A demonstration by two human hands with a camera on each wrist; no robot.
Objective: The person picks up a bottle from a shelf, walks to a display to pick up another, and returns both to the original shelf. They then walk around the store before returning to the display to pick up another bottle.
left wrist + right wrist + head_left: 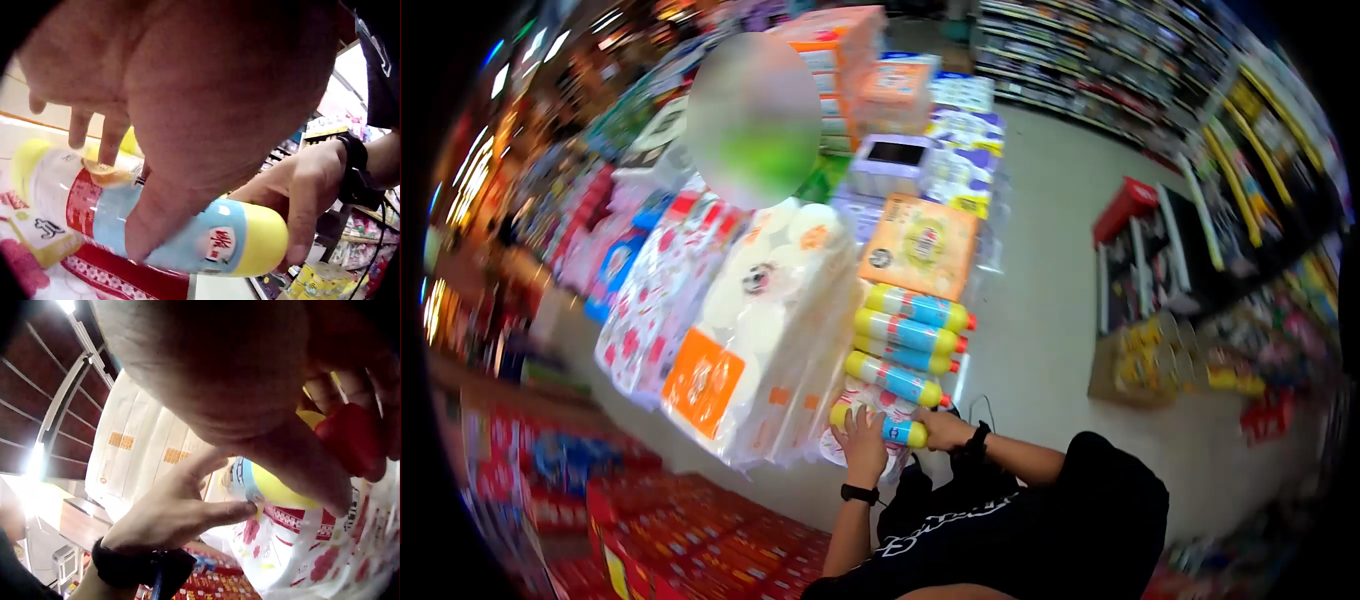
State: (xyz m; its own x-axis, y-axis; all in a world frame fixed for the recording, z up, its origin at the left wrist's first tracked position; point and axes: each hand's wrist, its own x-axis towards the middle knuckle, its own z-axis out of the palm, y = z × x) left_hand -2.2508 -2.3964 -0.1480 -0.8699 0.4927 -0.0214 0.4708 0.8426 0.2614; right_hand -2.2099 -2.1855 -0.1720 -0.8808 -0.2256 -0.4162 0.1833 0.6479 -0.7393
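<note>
A yellow bottle with a blue label (897, 429) lies sideways at the near end of a row of similar bottles (897, 378). Its far end is under my left hand (862, 448), with the thumb across the label and the fingers over the other side. At the capped end, my right hand (947, 431) grips it, thumb and fingers around the red cap (350, 440). Beneath the bottle is a clear-wrapped pack with pink flowers (269, 550). In the left wrist view, the bottle's yellow shoulder (265, 240) meets the right hand.
Tall plastic-wrapped toilet roll packs (765, 280) stand left of the bottles. Behind them sits an orange carton (925, 245). Red boxes (700, 530) are stacked at the lower left. Floor (1040, 250) runs along the right, with shelving (1250, 170) beyond.
</note>
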